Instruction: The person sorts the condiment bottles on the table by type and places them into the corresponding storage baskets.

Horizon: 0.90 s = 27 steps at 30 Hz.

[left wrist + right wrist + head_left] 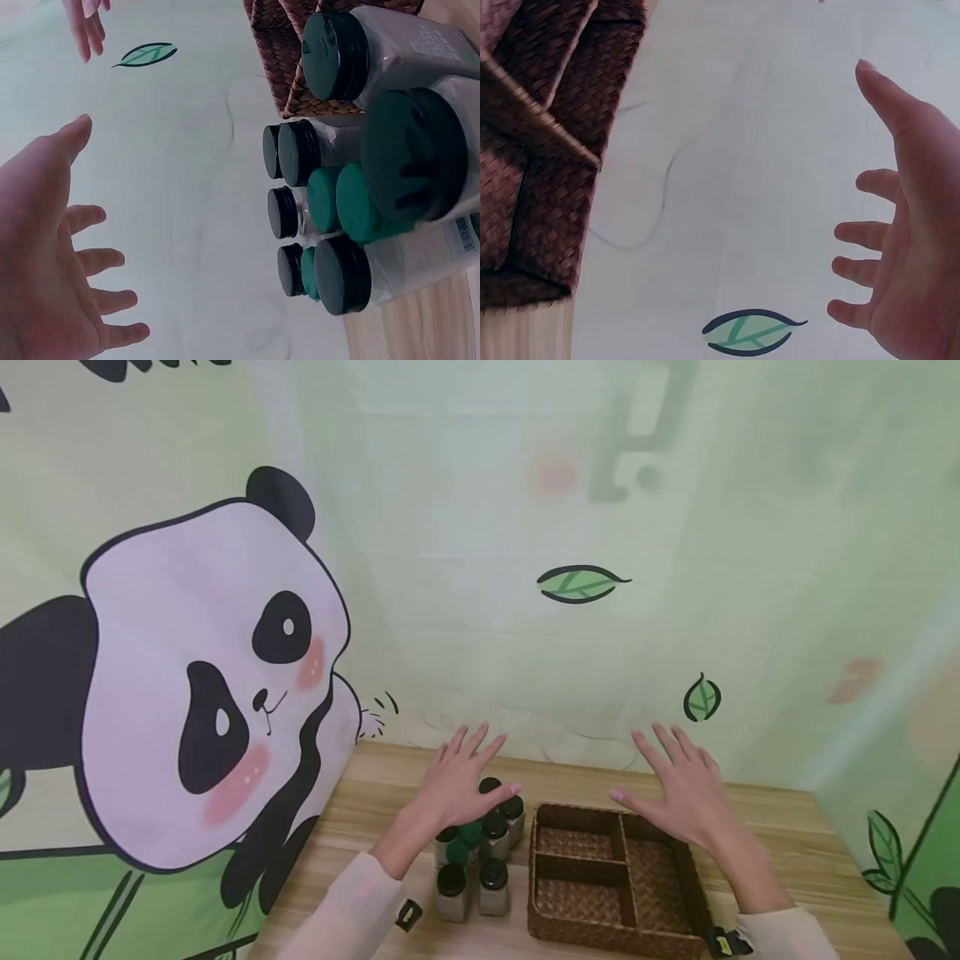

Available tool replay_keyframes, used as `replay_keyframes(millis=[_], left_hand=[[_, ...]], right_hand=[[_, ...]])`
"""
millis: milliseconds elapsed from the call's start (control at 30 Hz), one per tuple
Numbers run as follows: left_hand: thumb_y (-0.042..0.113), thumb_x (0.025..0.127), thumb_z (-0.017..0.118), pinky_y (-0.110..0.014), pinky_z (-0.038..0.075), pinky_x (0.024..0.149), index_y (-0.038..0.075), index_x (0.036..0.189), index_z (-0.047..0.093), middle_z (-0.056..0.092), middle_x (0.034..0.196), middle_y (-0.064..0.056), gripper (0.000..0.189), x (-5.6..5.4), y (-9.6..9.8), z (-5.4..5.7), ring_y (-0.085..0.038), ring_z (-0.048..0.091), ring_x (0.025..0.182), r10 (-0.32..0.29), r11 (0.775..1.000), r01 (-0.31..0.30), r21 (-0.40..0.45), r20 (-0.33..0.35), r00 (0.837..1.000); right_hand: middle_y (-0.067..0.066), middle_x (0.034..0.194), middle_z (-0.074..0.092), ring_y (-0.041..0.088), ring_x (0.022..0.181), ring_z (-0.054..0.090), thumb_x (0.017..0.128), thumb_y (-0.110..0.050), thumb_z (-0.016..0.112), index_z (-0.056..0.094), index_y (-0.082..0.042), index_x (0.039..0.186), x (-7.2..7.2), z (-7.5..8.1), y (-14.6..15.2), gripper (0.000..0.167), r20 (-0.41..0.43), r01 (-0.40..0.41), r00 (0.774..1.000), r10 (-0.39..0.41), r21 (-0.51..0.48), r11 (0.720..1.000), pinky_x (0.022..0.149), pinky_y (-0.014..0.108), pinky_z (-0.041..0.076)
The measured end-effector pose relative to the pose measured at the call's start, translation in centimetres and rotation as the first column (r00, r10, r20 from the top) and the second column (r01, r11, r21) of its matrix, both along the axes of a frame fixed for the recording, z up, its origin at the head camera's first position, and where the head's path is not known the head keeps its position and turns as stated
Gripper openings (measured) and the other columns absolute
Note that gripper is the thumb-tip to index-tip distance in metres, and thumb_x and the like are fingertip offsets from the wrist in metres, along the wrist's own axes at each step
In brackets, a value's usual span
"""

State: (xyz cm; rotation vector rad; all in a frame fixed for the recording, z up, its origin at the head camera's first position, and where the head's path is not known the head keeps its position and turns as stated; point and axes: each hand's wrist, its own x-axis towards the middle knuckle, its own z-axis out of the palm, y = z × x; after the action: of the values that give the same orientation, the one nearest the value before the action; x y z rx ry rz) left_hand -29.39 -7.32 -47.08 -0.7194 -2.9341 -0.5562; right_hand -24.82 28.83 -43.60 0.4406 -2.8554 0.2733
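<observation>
Both hands are raised over the table with fingers spread and nothing in them. My left hand (453,785) hovers above a cluster of jars and hides part of it in the head view. Several clear jars with black lids (493,874) stand there, with green-lidded ones (457,850) among them. In the left wrist view a large black-lidded jar (416,154) is closest. My right hand (686,793) is held over the back right of a brown woven basket (581,927), which has three compartments. The same basket (555,225) appears at the left of the right wrist view.
The wooden table (795,835) meets a pale green wall cloth (480,635) at its back edge. A large panda (172,610) and green leaves (577,583) are printed on the cloth. The basket stands directly to the right of the jars.
</observation>
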Motion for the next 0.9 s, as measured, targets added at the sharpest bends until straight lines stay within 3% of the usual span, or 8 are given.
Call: replay_keyframes(millis=[133, 267, 467, 600, 700, 900], left_hand=[[0.072, 0.099, 0.055, -0.068, 0.020, 0.123, 0.029, 0.168, 0.035, 0.023, 0.175, -0.007, 0.084, 0.3, -1.2, -0.1, -0.038, 0.015, 0.161, -0.004, 1.000, 0.004, 0.025, 0.003, 1.000], [0.064, 0.100, 0.064, -0.065, 0.033, 0.119, 0.021, 0.159, 0.052, 0.045, 0.163, -0.014, 0.074, 0.7, -3.5, -0.9, -0.041, 0.039, 0.151, 0.004, 1.000, -0.004, 0.027, -0.004, 1.000], [0.054, 0.099, 0.072, -0.055, 0.049, 0.108, 0.014, 0.143, 0.067, 0.064, 0.139, -0.013, 0.060, 2.1, -6.5, -2.8, -0.035, 0.060, 0.130, -0.050, 0.992, 0.042, 0.123, 0.065, 0.997], [0.051, 0.097, 0.075, -0.048, 0.056, 0.098, 0.009, 0.127, 0.075, 0.072, 0.119, -0.006, 0.052, 3.4, -7.6, -3.7, -0.024, 0.068, 0.111, -0.129, 0.976, 0.113, 0.186, 0.080, 0.988], [0.051, 0.095, 0.077, -0.043, 0.058, 0.091, 0.007, 0.119, 0.077, 0.074, 0.109, -0.003, 0.050, 4.3, -8.0, -4.3, -0.018, 0.069, 0.101, -0.180, 0.969, 0.155, 0.192, 0.123, 0.976], [0.053, 0.090, 0.083, -0.040, 0.058, 0.090, 0.008, 0.117, 0.077, 0.074, 0.109, 0.000, 0.052, 5.1, -8.3, -5.4, -0.016, 0.068, 0.101, -0.217, 0.965, 0.170, 0.202, 0.243, 0.945]], right_hand=[[0.027, 0.170, 0.026, 0.053, 0.155, 0.020, 0.093, -0.068, 0.068, 0.032, -0.011, 0.168, 0.7, -0.4, 1.2, 0.100, -0.018, -0.025, 1.000, 0.025, -0.045, 0.999, 0.115, 0.077, 0.023], [0.033, 0.165, 0.030, 0.058, 0.149, 0.027, 0.095, -0.057, 0.075, 0.035, -0.006, 0.165, 1.9, -1.4, 2.9, 0.096, -0.012, -0.067, 0.998, 0.066, -0.128, 0.989, 0.110, 0.079, 0.029], [0.037, 0.162, 0.031, 0.064, 0.142, 0.032, 0.099, -0.050, 0.073, 0.031, -0.005, 0.166, 3.5, -4.2, 5.8, 0.092, 0.131, -0.030, 0.989, 0.066, -0.257, 0.966, 0.101, 0.084, 0.033], [0.037, 0.162, 0.030, 0.064, 0.143, 0.031, 0.102, -0.046, 0.071, 0.029, -0.001, 0.166, 3.6, -6.7, 7.1, 0.088, 0.207, 0.013, 0.976, 0.073, -0.385, 0.923, 0.102, 0.084, 0.031], [0.038, 0.162, 0.031, 0.064, 0.142, 0.035, 0.105, -0.046, 0.066, 0.026, 0.001, 0.166, 3.3, -8.8, 7.8, 0.086, 0.290, 0.070, 0.954, 0.076, -0.460, 0.885, 0.102, 0.079, 0.039], [0.042, 0.161, 0.027, 0.063, 0.143, 0.035, 0.109, -0.053, 0.055, 0.012, 0.000, 0.169, 2.7, -12.8, 8.9, 0.090, 0.521, 0.283, 0.853, 0.045, -0.533, 0.797, 0.103, 0.067, 0.049]])
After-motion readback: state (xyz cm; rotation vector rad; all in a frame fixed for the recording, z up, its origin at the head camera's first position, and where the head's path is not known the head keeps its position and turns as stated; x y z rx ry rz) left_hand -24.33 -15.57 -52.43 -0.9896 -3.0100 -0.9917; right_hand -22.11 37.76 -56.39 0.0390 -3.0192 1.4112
